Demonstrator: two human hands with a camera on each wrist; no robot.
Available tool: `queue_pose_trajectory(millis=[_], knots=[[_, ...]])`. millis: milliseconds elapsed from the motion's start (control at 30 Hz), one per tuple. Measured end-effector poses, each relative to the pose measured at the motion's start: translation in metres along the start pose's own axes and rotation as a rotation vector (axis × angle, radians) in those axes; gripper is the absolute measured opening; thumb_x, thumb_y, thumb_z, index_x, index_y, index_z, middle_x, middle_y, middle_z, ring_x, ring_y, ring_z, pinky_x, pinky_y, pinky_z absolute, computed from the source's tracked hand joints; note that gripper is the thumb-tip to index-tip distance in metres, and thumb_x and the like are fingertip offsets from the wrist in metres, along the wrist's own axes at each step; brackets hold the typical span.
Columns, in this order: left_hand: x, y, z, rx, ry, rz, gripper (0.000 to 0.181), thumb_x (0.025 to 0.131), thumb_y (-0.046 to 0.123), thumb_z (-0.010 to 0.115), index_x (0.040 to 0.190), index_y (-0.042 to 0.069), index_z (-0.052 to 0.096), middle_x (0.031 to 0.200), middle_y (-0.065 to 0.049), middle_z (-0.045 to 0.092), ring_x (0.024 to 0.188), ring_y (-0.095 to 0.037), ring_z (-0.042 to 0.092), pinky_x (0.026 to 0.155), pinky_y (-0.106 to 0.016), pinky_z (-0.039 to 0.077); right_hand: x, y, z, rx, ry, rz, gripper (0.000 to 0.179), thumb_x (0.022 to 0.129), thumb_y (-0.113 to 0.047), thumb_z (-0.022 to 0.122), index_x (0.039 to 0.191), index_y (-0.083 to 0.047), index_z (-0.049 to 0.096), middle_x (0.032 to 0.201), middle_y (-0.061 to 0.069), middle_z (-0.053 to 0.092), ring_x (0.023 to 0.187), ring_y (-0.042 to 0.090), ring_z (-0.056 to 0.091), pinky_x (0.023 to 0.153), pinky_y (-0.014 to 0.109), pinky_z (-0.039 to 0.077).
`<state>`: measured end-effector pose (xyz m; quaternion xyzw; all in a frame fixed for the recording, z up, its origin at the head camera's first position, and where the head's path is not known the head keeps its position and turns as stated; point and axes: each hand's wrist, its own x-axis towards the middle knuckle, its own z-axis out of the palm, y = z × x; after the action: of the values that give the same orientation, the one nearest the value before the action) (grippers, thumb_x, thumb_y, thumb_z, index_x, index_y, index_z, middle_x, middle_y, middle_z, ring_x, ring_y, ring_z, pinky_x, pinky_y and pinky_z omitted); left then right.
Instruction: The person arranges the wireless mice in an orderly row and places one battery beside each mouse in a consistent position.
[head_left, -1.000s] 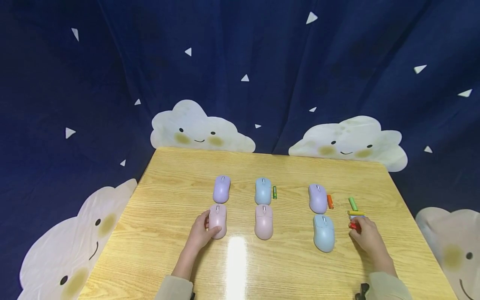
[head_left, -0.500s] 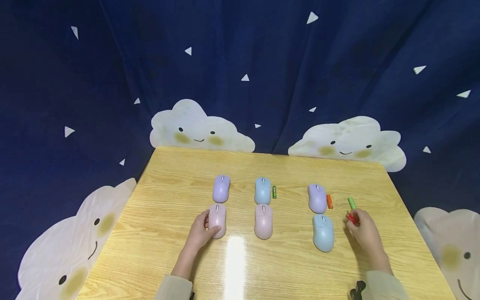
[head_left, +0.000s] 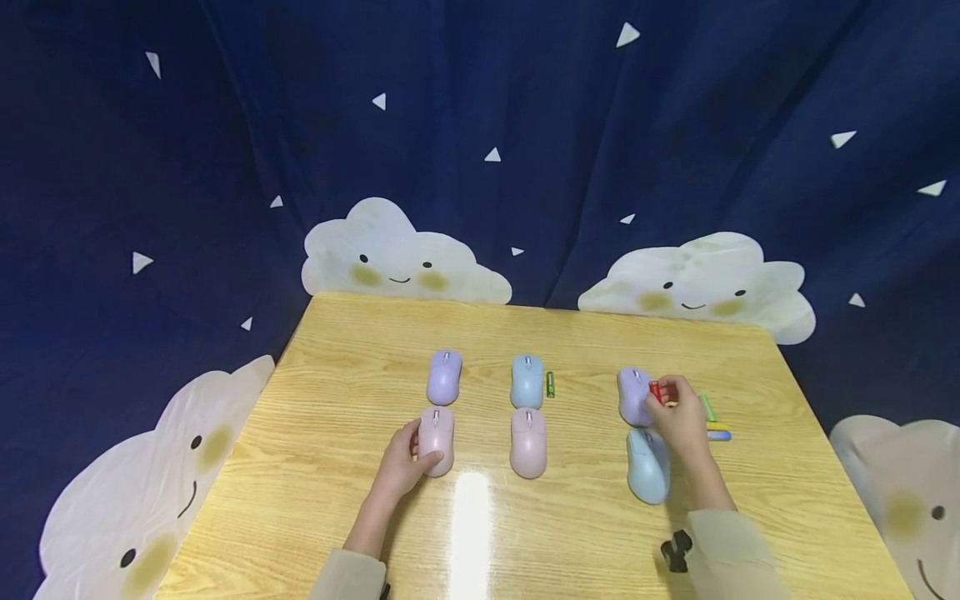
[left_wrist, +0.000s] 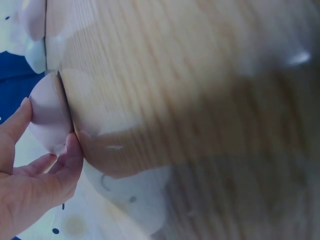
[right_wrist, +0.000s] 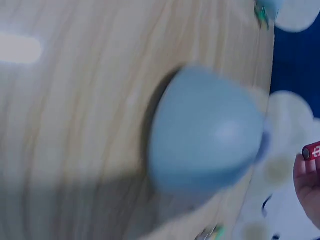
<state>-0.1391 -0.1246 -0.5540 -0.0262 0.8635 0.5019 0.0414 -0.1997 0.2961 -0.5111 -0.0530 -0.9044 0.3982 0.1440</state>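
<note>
At the left, my left hand (head_left: pixel 397 471) grips a pink computer mouse (head_left: pixel 438 432) by its sides, thumb on the near right part. The left wrist view shows this pink mouse (left_wrist: pixel 47 112) between thumb and fingers, on the table. My right hand (head_left: pixel 686 427) pinches a red battery (head_left: pixel 656 392) over the right edge of a purple mouse (head_left: pixel 633 396). In the right wrist view, the red battery (right_wrist: pixel 312 151) sits at the fingertips, apart from the table. A light blue mouse (head_left: pixel 647 475) lies just below, partly shaded by my right hand.
A purple mouse (head_left: pixel 444 377) lies beyond the left pink one. In the middle are a blue mouse (head_left: pixel 527 383), a pink mouse (head_left: pixel 528 450) and a dark green battery (head_left: pixel 551 384). Light green (head_left: pixel 707 408), yellow (head_left: pixel 717 426) and blue (head_left: pixel 719 436) sticks, battery-like, lie at right.
My right hand has picked the red battery from the right-hand group and carried it left and away from me, now covering the orange battery. The left hand stays on the pink mouse.
</note>
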Motion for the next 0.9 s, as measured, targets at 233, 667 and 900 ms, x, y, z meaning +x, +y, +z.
queue_pose_trajectory(millis=[233,667,900], knots=[[0.0,0.0,0.0,0.005,-0.005,0.004,0.065,0.078,0.011,0.071,0.13,-0.012,0.039,0.11,-0.022,0.053,0.096,-0.03,0.054,0.083,-0.042,0.046,0.008,-0.036,0.035,0.149,-0.088,0.014,0.024,0.082,-0.001,0.061,0.103,0.006,0.052,0.089,0.016,0.056,0.075,0.012,0.05,0.06,0.008,0.042],[0.002,-0.002,-0.001,0.024,-0.008,0.019,0.065,0.077,0.013,0.072,0.129,-0.011,0.04,0.106,-0.019,0.054,0.092,-0.026,0.052,0.081,-0.042,0.046,0.021,-0.097,0.099,0.324,-0.203,0.103,0.023,0.08,-0.001,0.063,0.1,0.005,0.054,0.085,0.011,0.054,0.069,0.008,0.05,0.057,0.012,0.043],[0.002,-0.002,0.0,0.017,-0.006,0.004,0.066,0.078,0.013,0.072,0.13,-0.01,0.04,0.107,-0.019,0.054,0.093,-0.026,0.052,0.081,-0.041,0.046,0.022,-0.114,0.136,0.378,-0.266,0.198,0.022,0.08,-0.005,0.064,0.099,0.003,0.056,0.081,0.007,0.053,0.065,0.007,0.052,0.055,0.02,0.049]])
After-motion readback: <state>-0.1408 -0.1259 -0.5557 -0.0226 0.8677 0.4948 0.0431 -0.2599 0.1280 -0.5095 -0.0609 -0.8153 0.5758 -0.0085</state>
